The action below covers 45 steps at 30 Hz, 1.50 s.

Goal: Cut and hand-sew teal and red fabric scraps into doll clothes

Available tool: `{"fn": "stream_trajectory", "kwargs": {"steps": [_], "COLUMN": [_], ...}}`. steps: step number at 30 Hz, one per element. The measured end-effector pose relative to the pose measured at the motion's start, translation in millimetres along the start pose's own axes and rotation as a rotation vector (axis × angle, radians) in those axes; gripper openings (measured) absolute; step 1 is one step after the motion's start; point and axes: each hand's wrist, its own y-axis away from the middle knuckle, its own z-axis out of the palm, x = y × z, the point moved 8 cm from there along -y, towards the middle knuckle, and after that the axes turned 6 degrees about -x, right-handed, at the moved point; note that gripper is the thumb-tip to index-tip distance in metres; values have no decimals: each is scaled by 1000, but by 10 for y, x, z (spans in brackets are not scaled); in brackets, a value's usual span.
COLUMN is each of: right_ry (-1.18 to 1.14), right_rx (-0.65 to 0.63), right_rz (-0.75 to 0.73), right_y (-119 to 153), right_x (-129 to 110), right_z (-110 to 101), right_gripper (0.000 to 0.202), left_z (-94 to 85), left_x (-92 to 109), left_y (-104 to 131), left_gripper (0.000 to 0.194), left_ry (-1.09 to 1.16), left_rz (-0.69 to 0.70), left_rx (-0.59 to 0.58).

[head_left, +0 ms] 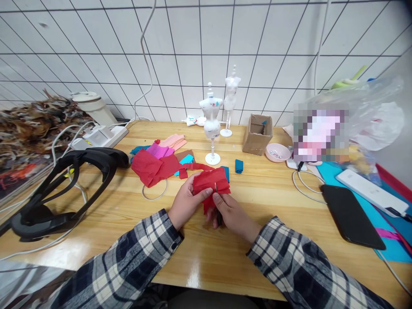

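Note:
My left hand (189,197) pinches a folded piece of red crepe paper (206,179) between thumb and fingers, above the front half of the table. In my right hand (228,210) is a small pair of scissors (216,187) with dark handles; the metal blades point up at the red paper's near edge. Most of the handles are hidden by the fingers. Just beyond the hands lie a red strip (199,166) and a small teal roll (239,166). To the left spreads a pile of crepe pieces (156,167) in red, magenta, peach and blue.
Two white miniature dress forms (211,124) stand behind the hands. A small cardboard box (257,135) and a pink bowl (277,152) of beads are at right, near a black phone (352,216) and a white power bank (370,189). A black headset (106,171) sits left.

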Motion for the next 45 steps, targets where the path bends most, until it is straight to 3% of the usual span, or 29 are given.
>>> {"fn": "stream_trajectory", "kwargs": {"steps": [5, 11, 35, 40, 45], "right_ry": [44, 30, 18, 55, 96], "right_rx": [-42, -91, 36, 9, -36], "right_rz": [49, 34, 23, 36, 42], "right_y": [9, 11, 11, 18, 34], "right_x": [5, 44, 60, 51, 10], "right_z": [29, 71, -23, -2, 27], "right_gripper": [53, 55, 49, 49, 53], "left_z": [-56, -92, 9, -77, -162], "left_x": [-20, -34, -112, -11, 16], "left_y": [-28, -47, 13, -10, -23], "left_gripper": [40, 44, 48, 34, 23], "left_ry": [132, 140, 52, -25, -149], "left_rz": [11, -6, -115, -16, -60], "left_rx": [6, 52, -78, -2, 86]}}
